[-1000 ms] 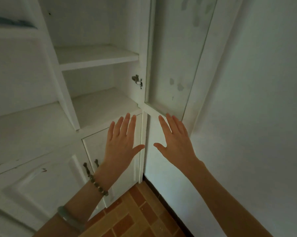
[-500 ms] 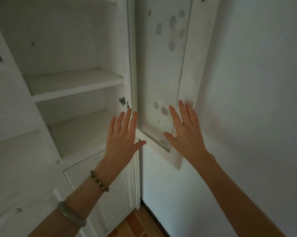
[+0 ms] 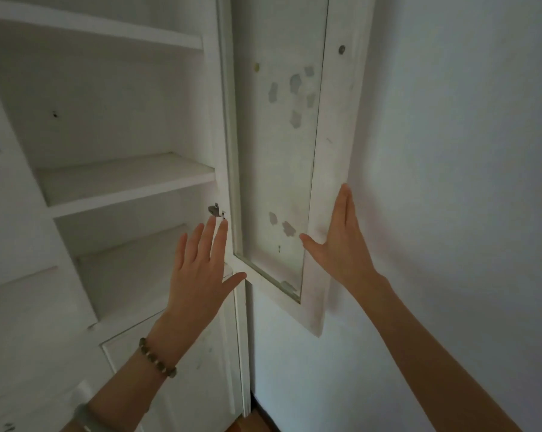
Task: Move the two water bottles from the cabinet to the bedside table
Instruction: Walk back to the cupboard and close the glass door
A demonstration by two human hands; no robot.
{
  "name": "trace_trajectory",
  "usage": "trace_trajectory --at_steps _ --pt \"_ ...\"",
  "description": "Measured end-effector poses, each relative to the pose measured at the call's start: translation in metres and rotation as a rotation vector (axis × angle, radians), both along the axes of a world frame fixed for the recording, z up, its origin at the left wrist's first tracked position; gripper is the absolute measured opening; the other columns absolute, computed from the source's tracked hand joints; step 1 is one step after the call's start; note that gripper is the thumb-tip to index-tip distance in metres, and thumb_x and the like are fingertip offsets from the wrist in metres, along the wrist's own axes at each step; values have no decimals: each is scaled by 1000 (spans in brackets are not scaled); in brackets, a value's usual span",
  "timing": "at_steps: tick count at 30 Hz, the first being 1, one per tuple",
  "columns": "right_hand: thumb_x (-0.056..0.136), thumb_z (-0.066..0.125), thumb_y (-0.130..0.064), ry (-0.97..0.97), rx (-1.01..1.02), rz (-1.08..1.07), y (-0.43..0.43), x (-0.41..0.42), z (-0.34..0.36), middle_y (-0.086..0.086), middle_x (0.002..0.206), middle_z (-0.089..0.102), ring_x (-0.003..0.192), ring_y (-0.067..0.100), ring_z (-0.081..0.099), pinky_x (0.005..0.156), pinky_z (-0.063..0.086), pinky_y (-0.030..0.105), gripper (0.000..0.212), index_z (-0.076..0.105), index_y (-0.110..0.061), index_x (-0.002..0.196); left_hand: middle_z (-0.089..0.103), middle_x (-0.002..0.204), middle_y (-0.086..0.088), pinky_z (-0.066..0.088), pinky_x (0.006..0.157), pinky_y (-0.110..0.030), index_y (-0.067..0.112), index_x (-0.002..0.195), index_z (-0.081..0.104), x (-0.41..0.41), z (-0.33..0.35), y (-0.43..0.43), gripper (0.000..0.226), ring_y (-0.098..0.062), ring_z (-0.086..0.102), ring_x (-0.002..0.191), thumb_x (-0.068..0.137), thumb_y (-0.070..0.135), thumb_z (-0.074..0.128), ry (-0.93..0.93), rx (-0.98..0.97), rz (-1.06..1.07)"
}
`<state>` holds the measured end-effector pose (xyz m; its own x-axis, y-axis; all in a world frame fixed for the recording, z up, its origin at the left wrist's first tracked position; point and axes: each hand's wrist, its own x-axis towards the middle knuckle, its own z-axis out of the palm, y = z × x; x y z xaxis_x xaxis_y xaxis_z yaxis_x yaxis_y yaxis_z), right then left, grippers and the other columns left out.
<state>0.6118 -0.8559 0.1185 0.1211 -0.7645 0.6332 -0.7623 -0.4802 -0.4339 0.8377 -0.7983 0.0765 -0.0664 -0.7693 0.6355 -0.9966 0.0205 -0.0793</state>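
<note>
A white cabinet [image 3: 113, 182] fills the frame's left, its glass-paned door [image 3: 282, 169] swung back against the wall, baring empty shelves. No water bottle is visible. Left hand [image 3: 201, 269] and right hand [image 3: 341, 247] hover spread and empty, apparently mid-search.

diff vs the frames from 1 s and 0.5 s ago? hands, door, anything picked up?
The view tilted up: the floor tiles have almost dropped out and a higher shelf shows. The right hand rose from below the glass door to its outer frame edge, beside the wall. The left hand rose toward the hinge. Both stay open and empty; the door stays open; no bottles in view.
</note>
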Motion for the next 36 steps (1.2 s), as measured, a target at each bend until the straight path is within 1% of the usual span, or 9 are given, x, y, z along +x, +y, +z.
trace_trajectory --at_steps 3,7,12,16,18,24,27,31,36 --pt "81 67 -37 -42 -20 12 5 6 -1 17 155 0 142 26 4 109 8 24 104 -8 -2 144 35 143 -23 26 107 -54 3 140 24 9 -1 6 87 -40 37 129 76 58 47 9 15 39" --pt "79 68 -37 -12 -60 56 23 20 -9 18 155 3 141 28 8 107 8 23 104 -4 -1 144 28 147 -21 20 110 -52 4 142 20 22 -5 16 89 -38 29 134 78 57 50 33 37 101" --pt "80 62 -44 114 -186 175 45 56 -25 24 153 6 135 31 22 104 26 31 98 3 1 144 26 148 -22 19 110 -52 3 142 20 40 -9 38 87 -38 27 135 80 57 47 71 49 207" --pt "84 54 -42 231 -294 319 53 90 -31 24 152 4 141 32 9 115 19 42 88 5 2 143 27 148 -22 19 111 -52 2 142 20 60 -12 68 84 -37 28 135 86 62 38 67 37 315" --pt "86 52 -41 270 -314 389 55 109 -32 24 152 4 143 31 3 116 16 46 86 6 2 144 27 148 -22 18 111 -51 3 143 20 72 -15 85 83 -37 27 135 84 61 31 67 36 374" --pt "87 47 -44 333 -330 533 57 171 -29 20 154 -1 143 28 -5 116 5 47 84 2 -2 145 28 147 -22 20 110 -52 3 142 21 103 -20 124 81 -37 27 135 85 60 27 77 28 538" --pt "86 46 -45 358 -323 582 54 205 -27 19 155 1 143 28 -3 115 1 46 86 0 -2 145 29 146 -22 22 109 -53 2 141 22 117 -22 136 79 -38 30 134 86 59 27 71 38 607" --pt "82 61 -40 376 -345 586 38 251 -26 21 153 15 141 29 9 112 6 48 89 11 1 144 31 146 -22 21 109 -53 3 141 23 136 -23 139 78 -38 32 133 87 58 27 48 48 679" --pt "87 54 -44 454 -403 570 14 300 -23 18 155 10 142 30 7 112 5 49 85 8 -3 145 29 147 -21 23 109 -54 3 142 20 168 -18 123 77 -37 30 134 87 58 27 36 60 708"
